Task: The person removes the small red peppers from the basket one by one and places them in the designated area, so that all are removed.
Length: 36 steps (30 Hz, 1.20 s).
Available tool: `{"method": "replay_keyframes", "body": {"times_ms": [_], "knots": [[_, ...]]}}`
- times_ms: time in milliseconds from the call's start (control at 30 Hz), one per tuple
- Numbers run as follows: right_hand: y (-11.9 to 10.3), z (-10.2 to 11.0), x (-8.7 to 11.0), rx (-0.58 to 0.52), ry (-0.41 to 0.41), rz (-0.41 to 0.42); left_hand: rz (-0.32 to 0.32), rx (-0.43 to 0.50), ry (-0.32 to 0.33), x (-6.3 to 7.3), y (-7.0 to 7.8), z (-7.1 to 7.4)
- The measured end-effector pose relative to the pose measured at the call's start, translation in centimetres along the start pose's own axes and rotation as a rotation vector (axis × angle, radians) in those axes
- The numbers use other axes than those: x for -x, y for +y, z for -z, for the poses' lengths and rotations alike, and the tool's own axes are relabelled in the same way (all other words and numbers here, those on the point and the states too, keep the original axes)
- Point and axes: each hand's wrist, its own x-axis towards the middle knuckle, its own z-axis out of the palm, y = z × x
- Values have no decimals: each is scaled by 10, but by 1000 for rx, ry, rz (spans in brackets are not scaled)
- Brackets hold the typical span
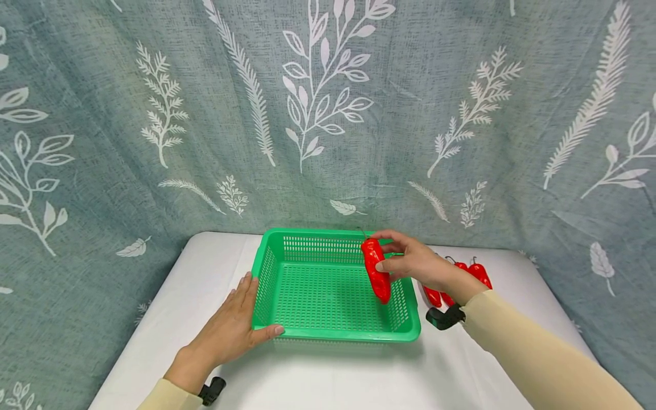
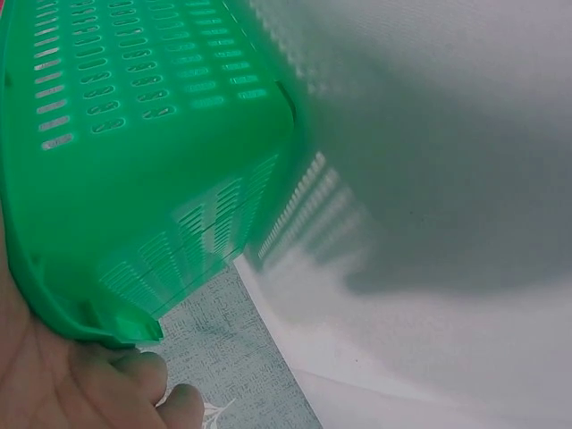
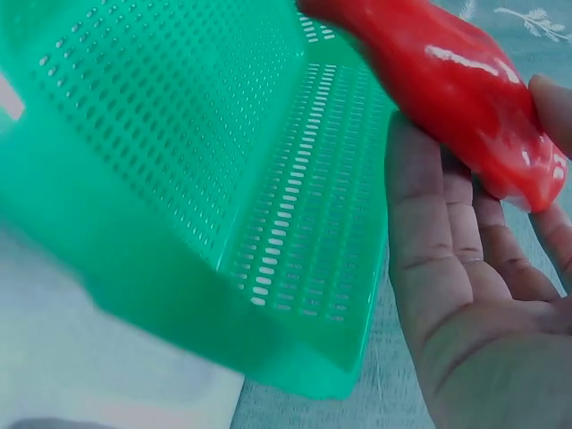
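Observation:
A glossy red chili pepper (image 1: 376,270) hangs over the right part of a green plastic basket (image 1: 348,336), its stem at the far end. My right hand (image 1: 422,265) pinches it between thumb and fingers; the right wrist view shows the pepper (image 3: 465,89) across my fingertips. On the other side, my left hand (image 1: 230,322) rests against the basket's left front corner, fingers straight along the left rim and thumb on the front rim. From the left wrist, the basket's slotted wall (image 2: 134,197) rises beside the palm.
Several more red peppers (image 1: 479,272) lie on the white tabletop (image 1: 318,378) to the right of the basket, partly hidden by my right forearm. A grey-green curtain with white leaf prints (image 1: 400,142) hangs behind the table.

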Motion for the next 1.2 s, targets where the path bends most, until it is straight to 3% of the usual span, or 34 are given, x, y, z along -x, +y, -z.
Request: {"method": "replay_keyframes", "body": {"times_ms": [200, 600, 767, 967, 1200], "knots": [[-1, 13, 16, 24, 24, -1, -5, 3, 4, 0, 1, 0], [8, 47, 51, 141, 156, -21, 5, 18, -15, 0, 2, 1], [19, 59, 67, 260, 226, -33, 5, 23, -16, 0, 2, 1], [36, 73, 81, 354, 320, -90, -1, 23, -12, 1, 1, 1], [56, 96, 97, 542, 441, -169, 5, 29, -16, 1, 1, 0]]}}
